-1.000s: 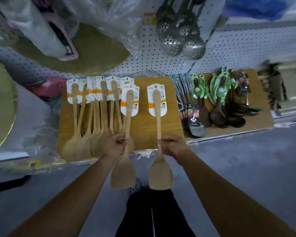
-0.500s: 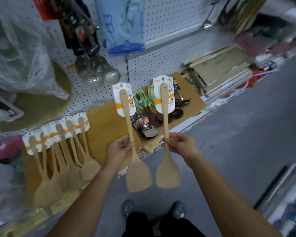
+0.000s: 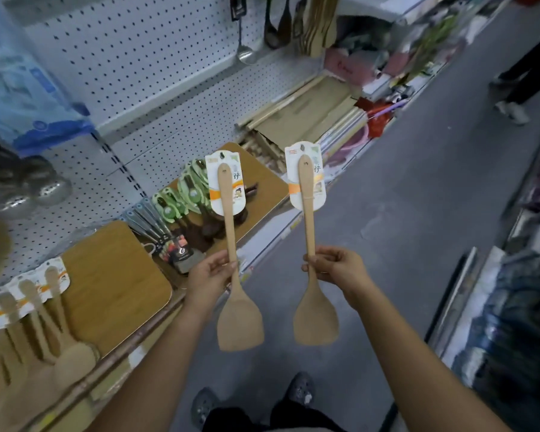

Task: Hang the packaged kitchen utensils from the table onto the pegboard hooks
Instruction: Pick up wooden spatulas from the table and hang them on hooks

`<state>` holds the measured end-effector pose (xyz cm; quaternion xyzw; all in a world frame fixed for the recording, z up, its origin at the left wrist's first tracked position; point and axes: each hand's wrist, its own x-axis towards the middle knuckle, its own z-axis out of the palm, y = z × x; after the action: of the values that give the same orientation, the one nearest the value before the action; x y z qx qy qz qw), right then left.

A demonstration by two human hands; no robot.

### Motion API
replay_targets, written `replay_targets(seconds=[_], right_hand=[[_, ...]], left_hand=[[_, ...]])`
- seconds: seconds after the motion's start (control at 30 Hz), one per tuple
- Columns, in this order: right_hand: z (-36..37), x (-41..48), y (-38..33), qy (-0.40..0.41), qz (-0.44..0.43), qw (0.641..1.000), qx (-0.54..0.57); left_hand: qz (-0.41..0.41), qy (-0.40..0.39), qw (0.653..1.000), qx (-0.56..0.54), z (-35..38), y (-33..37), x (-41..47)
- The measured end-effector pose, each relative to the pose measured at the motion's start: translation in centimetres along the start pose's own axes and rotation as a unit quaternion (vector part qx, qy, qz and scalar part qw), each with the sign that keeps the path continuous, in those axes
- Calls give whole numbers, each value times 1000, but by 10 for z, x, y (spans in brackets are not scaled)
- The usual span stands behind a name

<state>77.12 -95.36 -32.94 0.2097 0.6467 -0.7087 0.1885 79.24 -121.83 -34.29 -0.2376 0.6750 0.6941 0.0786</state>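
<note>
Hands: two, both up over the aisle floor, just beside the surface [image 3: 113, 275] edge.
Left hand [image 3: 211, 275]: thumb and fingers pinch the low handle of the left spatula [image 3: 240, 322].
Right hand [image 3: 337, 269]: curled round the low handle of the right spatula [image 3: 315, 319].
Held spatulas: two, wooden, one per hand, upright, blades down, side by side, not touching, off the surface, not on hooks.
Cards: two, white, one at each handle top.
Other spatulas [image 3: 52, 275]: at least three, carded, lying on the surface at far left; blurred.
Green packs [image 3: 181, 194]: several on the surface, count unclear.
Pegboard [image 3: 138, 57]: white, behind the surface; one ladle [image 3: 245, 54] hangs on it.
Shoes [image 3: 300, 388]: two, below.
</note>
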Motion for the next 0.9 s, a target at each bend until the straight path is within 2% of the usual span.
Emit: replay_targets(seconds=[0.23, 0.5, 0.77, 0.9], right_hand=[[-90, 12, -36, 55, -37, 997, 31], [-139, 65, -85, 94, -54, 993, 47], [-186, 131, -166, 133, -73, 988, 38], [-209, 165, -206, 137, -84, 987, 31]], left_hand=[[35, -53, 998, 10, 102, 36, 16], [57, -97, 994, -14, 188, 77, 76], [66, -164, 984, 8, 266, 122, 162], [87, -167, 982, 14, 305, 154, 191]])
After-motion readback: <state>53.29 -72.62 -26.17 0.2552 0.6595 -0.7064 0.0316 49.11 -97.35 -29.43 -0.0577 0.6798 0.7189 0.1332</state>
